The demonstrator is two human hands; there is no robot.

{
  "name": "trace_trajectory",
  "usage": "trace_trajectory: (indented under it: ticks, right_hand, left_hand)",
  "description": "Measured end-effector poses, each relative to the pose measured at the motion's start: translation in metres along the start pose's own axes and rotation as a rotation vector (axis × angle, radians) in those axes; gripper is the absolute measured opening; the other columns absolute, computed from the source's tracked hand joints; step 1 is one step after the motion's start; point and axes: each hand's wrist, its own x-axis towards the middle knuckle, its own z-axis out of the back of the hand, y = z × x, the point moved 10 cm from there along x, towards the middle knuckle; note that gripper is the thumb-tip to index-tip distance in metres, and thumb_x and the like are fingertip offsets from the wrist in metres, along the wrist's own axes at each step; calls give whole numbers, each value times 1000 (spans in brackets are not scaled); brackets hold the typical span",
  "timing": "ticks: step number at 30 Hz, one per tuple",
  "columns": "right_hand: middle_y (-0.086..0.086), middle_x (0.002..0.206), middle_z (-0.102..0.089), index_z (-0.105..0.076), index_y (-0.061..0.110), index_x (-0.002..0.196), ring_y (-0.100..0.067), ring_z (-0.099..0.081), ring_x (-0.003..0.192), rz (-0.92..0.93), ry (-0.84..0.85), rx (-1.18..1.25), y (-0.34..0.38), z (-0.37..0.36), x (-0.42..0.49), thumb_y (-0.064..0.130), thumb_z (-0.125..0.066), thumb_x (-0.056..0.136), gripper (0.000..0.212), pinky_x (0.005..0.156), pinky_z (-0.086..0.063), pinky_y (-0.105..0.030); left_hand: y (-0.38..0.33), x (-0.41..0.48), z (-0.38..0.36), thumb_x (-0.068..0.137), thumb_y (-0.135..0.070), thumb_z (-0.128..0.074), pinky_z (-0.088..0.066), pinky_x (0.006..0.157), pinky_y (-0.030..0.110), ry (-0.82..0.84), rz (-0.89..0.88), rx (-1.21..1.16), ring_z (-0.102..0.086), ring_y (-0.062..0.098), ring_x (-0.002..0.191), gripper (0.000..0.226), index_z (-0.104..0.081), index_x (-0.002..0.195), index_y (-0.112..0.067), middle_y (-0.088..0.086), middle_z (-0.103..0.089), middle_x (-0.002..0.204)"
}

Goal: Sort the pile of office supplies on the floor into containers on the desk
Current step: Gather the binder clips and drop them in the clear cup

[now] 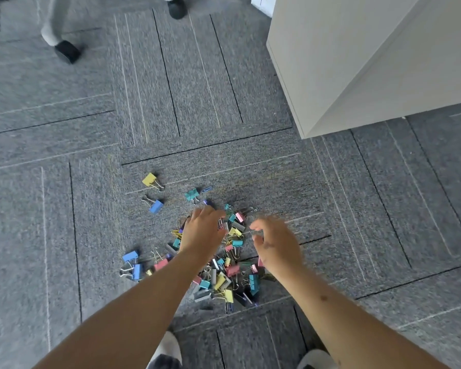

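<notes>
A pile of coloured binder clips and paper clips [225,275] lies on the grey carpet in front of me. My left hand [202,230] reaches down over the pile's far left part, fingers spread and relaxed, holding nothing that I can see. My right hand [274,243] hovers over the pile's right side with fingers loosely curled and nothing in them. Strays lie apart from the pile: a yellow clip [150,179], a blue clip [156,206], a teal clip [192,194] and two blue clips [132,263] at the left.
A beige desk side panel [357,62] stands at the upper right, its corner close to the pile. Chair legs with black castors [67,51] are at the upper left. My two shoes [168,350] show at the bottom edge.
</notes>
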Motion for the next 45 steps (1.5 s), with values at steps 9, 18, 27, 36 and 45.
trace_trajectory:
  ticks: [9, 18, 27, 36, 45]
  right_hand:
    - [10, 111, -61, -61, 21, 116, -7, -56, 102, -2, -8, -27, -8, -40, 15, 22, -58, 94, 22, 95, -45, -23]
    - [9, 106, -61, -58, 22, 122, -10, -55, 98, -30, -116, -41, 6, -47, 26, 26, -61, 92, 30, 91, -43, -26]
    - [8, 104, -59, -55, 18, 118, -14, -54, 98, -20, -143, -29, 12, -62, 20, 24, -70, 85, 36, 93, -39, -28]
    - [8, 95, -51, -55, 19, 91, -14, -47, 93, -15, -96, 39, 7, -71, 22, 15, -63, 89, 10, 93, -39, -30]
    - [4, 96, -61, -58, 10, 104, -2, -59, 81, 10, -113, 454, -1, -48, 20, 10, -60, 93, 11, 74, -50, -11]
  left_hand:
    - [10, 8, -25, 85, -31, -69, -34, 106, 34, -82, 46, -19, -42, 14, 117, 27, -61, 111, -26, -8, -53, 117]
    - [18, -3, -29, 85, -18, -69, -31, 106, 31, -82, 40, -73, -43, 12, 114, 27, -58, 109, -25, -11, -55, 113]
    - [35, -11, -9, 81, 3, -65, -50, 87, 17, -148, 84, -492, -61, 6, 92, 30, -58, 97, -21, -10, -62, 96]
    - [74, -16, -17, 84, -2, -68, -52, 64, 22, -88, 413, -865, -63, 14, 75, 30, -59, 98, -28, -4, -67, 98]
    - [68, -6, -19, 86, -13, -68, -38, 47, 13, 1, 349, -613, -43, 8, 59, 28, -57, 110, -20, 0, -56, 81]
